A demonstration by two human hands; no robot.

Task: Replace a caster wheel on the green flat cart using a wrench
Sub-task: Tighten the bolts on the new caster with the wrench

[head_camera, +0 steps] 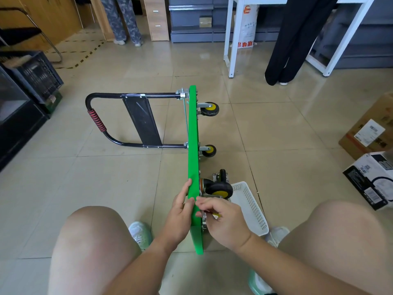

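Green cart (194, 145) stands on its long edge on the tiled floor in the head view, its black handle (119, 95) lying flat to the left and its wheels facing right. I see the left hand (180, 211) laid open against the deck's left face, fingers straight and thumb on the top edge, bracing it upright. The right hand (223, 220) works at the nearest corner, fingers curled in a pinch at a metal plate (203, 219). Whether they close on a bolt or on the plate itself, I cannot tell. A caster (219, 189) sits just beyond that hand, and a spare wheel (221, 175) lies on the floor past it. A white basket (251, 209) rests on the floor just right of the near corner. No wrench is in sight.

I judge the step to be hand-starting fasteners on the near plate. Done well, that means keeping the left palm firm so the deck cannot tip, seating the plate square over its holes, and turning each fastener in by finger until it catches cleanly. Only then should the wrench come in, tightening evenly corner to corner.
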